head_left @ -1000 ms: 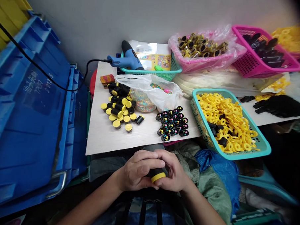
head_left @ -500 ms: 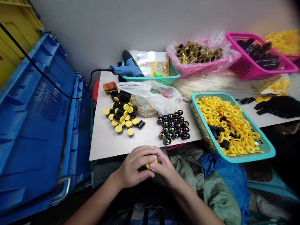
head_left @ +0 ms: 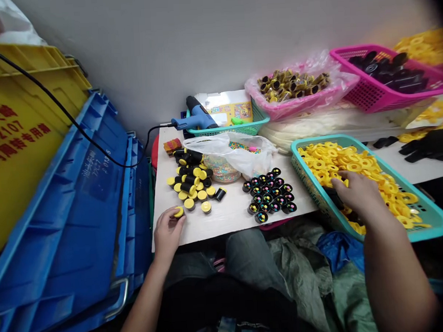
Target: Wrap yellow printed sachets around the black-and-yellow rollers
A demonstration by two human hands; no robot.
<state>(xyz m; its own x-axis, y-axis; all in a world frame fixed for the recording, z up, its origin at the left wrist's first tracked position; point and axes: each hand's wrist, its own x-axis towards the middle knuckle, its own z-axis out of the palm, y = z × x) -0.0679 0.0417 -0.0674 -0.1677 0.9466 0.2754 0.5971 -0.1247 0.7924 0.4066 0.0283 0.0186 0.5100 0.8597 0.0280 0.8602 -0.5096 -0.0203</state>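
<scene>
My left hand [head_left: 167,230] rests at the near left of the white board [head_left: 231,212], its fingers pinched on a black tube with a yellow cap [head_left: 179,212], beside the pile of finished yellow-capped tubes [head_left: 192,179]. My right hand [head_left: 357,193] reaches into the teal basket [head_left: 435,222] full of yellow rings [head_left: 357,162] and some black tubes; its fingertips are down among them and hidden. A cluster of open black tubes holding coloured beads [head_left: 269,193] stands between the two hands.
A plastic bag of coloured beads [head_left: 230,156] lies behind the tubes. A blue glue gun [head_left: 197,119] rests in a small teal basket. Pink baskets [head_left: 390,78] with black and wrapped parts sit at the back. Blue and yellow crates [head_left: 61,192] stand at the left.
The hands, together on one yellow-capped tube in my lap, have parted. The left carried the tube to the pile on the board; the right went to the ring basket. The view shifted right.
</scene>
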